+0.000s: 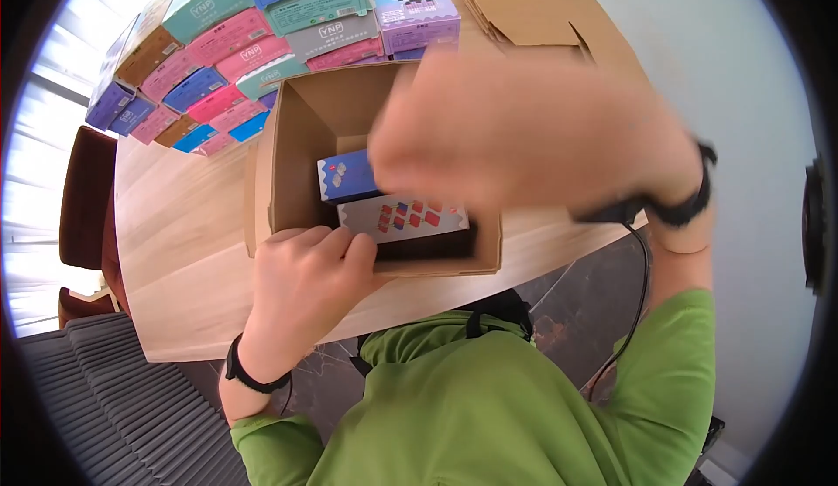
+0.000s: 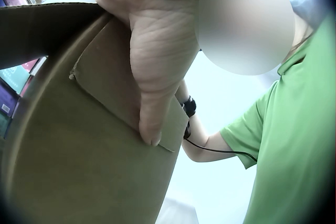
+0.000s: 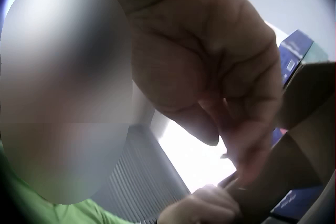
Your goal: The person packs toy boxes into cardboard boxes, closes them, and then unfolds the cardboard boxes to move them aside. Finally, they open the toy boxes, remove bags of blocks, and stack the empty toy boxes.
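Observation:
An open cardboard box (image 1: pixel 301 128) stands at the table's near edge. My left hand (image 1: pixel 310 281) grips its near left rim; in the left wrist view the thumb (image 2: pixel 151 129) lies along the outside wall. My right hand (image 1: pixel 532 128), blurred, is raised over the right side of the box. In the right wrist view its fingers (image 3: pixel 254 153) hang loosely bent, with no object showing between them and the thumb. Inside the cardboard box lie a blue box (image 1: pixel 343 177) and a pale grey box (image 1: pixel 406 219) printed with small red and blue figures, side by side.
Stacks of coloured boxes (image 1: pixel 236 54) stand behind and left of the cardboard box. A lilac box with a pixel character (image 1: pixel 415 2) tops the right end. Flattened cardboard (image 1: pixel 524 2) lies at the back right. A cable (image 1: pixel 646 285) hangs from my right wrist.

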### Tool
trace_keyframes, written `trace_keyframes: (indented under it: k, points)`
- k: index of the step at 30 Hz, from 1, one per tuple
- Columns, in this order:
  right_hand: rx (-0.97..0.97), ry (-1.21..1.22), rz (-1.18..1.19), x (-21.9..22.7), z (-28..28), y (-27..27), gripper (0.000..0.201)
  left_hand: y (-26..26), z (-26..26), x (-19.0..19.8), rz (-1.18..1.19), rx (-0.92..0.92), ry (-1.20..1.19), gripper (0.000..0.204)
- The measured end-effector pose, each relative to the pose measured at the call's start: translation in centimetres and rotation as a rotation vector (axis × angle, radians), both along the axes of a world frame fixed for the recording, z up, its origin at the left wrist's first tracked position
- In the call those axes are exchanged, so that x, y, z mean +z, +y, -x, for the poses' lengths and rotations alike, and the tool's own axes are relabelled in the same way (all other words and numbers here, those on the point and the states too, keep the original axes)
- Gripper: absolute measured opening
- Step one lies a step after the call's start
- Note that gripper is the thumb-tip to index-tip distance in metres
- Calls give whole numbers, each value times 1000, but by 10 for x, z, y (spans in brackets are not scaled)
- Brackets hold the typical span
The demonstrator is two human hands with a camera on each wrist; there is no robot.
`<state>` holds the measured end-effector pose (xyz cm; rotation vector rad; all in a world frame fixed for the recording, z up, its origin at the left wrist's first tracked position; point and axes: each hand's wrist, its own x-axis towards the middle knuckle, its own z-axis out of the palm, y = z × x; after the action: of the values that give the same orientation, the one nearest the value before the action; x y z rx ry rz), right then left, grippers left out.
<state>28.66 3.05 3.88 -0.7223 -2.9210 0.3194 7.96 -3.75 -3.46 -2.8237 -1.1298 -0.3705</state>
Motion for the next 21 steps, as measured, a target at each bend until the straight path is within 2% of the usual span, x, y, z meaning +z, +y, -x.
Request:
trace_keyframes:
  k: [1,2,3,5,7,8,10,13,17,19,21]
  points:
    - [40,-287,159,0,12,-11,14,-1,-1,-4,-18,9,-15,36]
    - [109,-78,85,-28,12,-14,23,-2,-2,-7,-37,17,-29,35]
    - [114,-51,-90,-36,15,-15,16,-2,-3,-6,-43,15,-22,35]
    - [148,-25,-255,-53,20,-7,13,-1,-3,-5,-55,12,-10,35]
    - [208,-29,-232,-65,27,16,22,-1,-2,-3,-53,0,-7,35]
    - [42,-202,41,-65,36,20,42,-1,-2,-3,-52,-6,-6,35]
    - [-54,-546,209,-82,58,34,64,-1,-2,-2,-51,-4,-12,35]
    - [-229,-409,516,-77,58,40,76,-1,0,-2,-39,-15,-17,34]
    - [-240,-372,300,-43,44,30,70,0,-1,-2,-27,-11,2,34]
    - [-309,-225,408,-12,30,30,70,0,0,-4,-31,-9,-4,34]
    - [-239,42,404,6,0,34,68,0,0,-5,-33,-11,-12,34]
